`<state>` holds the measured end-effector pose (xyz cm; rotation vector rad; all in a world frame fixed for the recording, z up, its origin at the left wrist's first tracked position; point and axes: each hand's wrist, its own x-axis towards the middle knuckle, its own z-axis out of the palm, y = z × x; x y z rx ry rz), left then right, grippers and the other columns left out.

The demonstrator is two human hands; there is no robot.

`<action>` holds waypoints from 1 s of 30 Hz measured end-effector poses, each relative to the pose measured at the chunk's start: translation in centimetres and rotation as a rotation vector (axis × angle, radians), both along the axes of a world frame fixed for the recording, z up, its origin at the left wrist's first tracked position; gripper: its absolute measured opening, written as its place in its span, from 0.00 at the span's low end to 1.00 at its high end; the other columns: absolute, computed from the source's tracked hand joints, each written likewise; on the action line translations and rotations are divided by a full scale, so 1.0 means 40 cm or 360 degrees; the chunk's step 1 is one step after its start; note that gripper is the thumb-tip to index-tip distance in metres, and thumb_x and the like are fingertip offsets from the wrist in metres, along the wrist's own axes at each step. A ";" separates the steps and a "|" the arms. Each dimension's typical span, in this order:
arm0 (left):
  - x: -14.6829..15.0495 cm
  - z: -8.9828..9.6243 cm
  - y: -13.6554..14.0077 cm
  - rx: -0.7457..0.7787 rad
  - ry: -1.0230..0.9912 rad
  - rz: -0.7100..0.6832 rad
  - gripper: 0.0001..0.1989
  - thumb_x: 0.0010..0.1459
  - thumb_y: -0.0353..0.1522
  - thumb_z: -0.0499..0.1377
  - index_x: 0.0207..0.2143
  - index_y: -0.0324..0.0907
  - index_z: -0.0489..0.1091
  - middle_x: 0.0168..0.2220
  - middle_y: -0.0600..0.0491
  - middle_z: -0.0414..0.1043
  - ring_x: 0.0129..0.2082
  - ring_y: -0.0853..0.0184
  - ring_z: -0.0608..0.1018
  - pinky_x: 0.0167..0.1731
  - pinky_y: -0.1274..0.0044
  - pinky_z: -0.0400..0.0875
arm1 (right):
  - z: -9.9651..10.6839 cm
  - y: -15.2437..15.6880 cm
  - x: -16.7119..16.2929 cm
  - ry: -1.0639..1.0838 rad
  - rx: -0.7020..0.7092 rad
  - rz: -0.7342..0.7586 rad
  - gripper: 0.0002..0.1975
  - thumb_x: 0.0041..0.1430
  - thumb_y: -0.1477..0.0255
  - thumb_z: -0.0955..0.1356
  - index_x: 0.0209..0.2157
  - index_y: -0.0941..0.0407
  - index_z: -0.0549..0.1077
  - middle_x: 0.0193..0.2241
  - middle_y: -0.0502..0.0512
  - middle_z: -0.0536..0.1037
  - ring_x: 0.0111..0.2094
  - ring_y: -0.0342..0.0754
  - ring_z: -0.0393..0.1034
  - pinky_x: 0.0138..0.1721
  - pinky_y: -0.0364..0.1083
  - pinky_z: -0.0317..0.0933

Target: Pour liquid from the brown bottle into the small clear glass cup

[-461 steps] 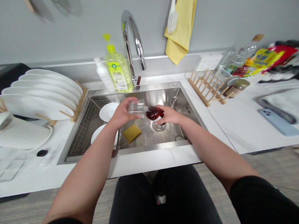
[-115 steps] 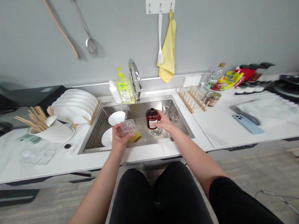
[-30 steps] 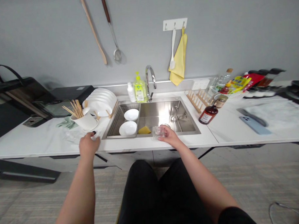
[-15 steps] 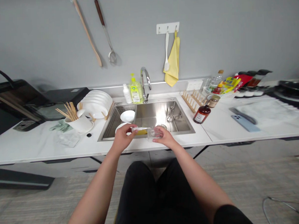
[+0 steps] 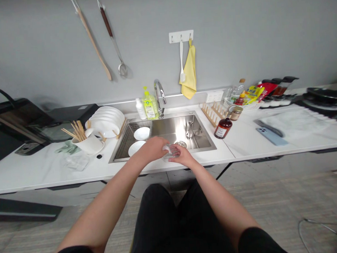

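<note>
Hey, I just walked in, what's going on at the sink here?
A person is handling a small clear container with both hands at the front edge of the sink. The right hand grips it; the left hand is up against it, its fingertips by something pale, too small to name. A brown bottle sits on the counter right of the sink, and two white bowls are in its left side.
</note>
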<state>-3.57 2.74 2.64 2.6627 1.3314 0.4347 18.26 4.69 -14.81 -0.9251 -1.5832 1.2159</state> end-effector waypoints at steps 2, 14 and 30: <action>0.020 -0.030 0.008 -0.0039 -0.0077 0.0049 0.18 0.59 0.32 0.72 0.53 0.46 0.87 0.40 0.45 0.88 0.42 0.49 0.88 0.44 0.65 0.79 | 0.002 0.000 0.002 0.0028 -0.0001 0.0017 0.42 0.41 0.55 0.89 0.57 0.51 0.80 0.52 0.57 0.85 0.47 0.55 0.82 0.53 0.55 0.77; 0.020 -0.166 -0.040 -0.0473 -0.1213 0.0143 0.36 0.55 0.36 0.77 0.66 0.47 0.77 0.52 0.46 0.87 0.57 0.51 0.86 0.64 0.56 0.77 | 0.019 -0.013 0.011 0.0310 -0.0137 0.0195 0.46 0.34 0.56 0.91 0.56 0.50 0.80 0.51 0.56 0.85 0.50 0.55 0.83 0.56 0.54 0.77; 0.006 -0.170 -0.187 -0.0559 -0.1770 -0.0038 0.38 0.64 0.42 0.76 0.72 0.49 0.69 0.59 0.42 0.81 0.55 0.56 0.87 0.61 0.61 0.81 | 0.122 -0.193 0.054 0.0161 -0.0023 0.0205 0.43 0.43 0.58 0.90 0.60 0.50 0.81 0.55 0.58 0.86 0.49 0.56 0.84 0.53 0.54 0.78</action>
